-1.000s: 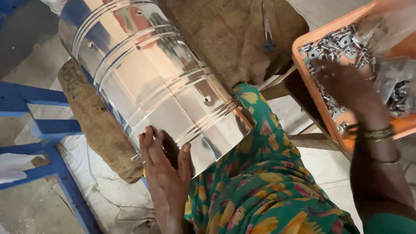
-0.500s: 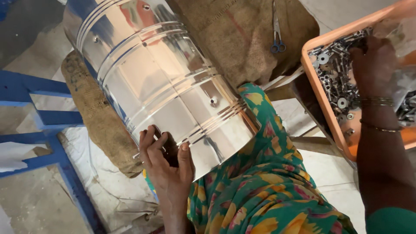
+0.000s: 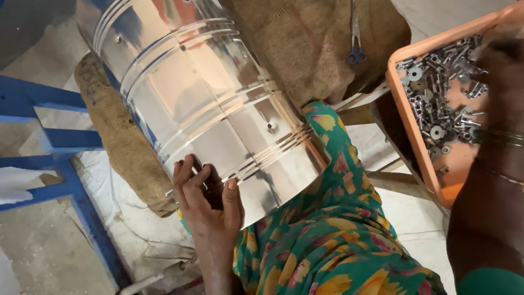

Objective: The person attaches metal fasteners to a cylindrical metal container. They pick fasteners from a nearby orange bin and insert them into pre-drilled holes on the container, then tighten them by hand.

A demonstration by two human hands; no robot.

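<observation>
Our left hand (image 3: 204, 199) grips the near rim of a shiny steel drum (image 3: 207, 109), fingers curled over the edge and the thumb pressed flat on the outer wall, holding it propped across our lap on the floral green cloth (image 3: 327, 235). Our right hand (image 3: 499, 71) reaches into an orange tray (image 3: 420, 147) of small metal fasteners (image 3: 436, 109); whether its fingers have closed on a piece we cannot tell, since the fingertips run out of frame and blur.

In the head view, the only one we have, the picture a second ago showed the right hand spread lower over the tray; half a second ago it had slid up toward the far corner, and now it sits at the top right edge among the screws and washers. We read that as the hand sorting through the heap for a part, not yet coming away. The left hand has kept its grip on the rim throughout, and the drum has barely shifted.

The drum lies tilted, its far end resting on burlap sacking (image 3: 322, 49), where blue-handled scissors (image 3: 356, 52) lie. It touches the left hand and sits well apart from the right. A blue metal frame (image 3: 60, 164) stands at left.
</observation>
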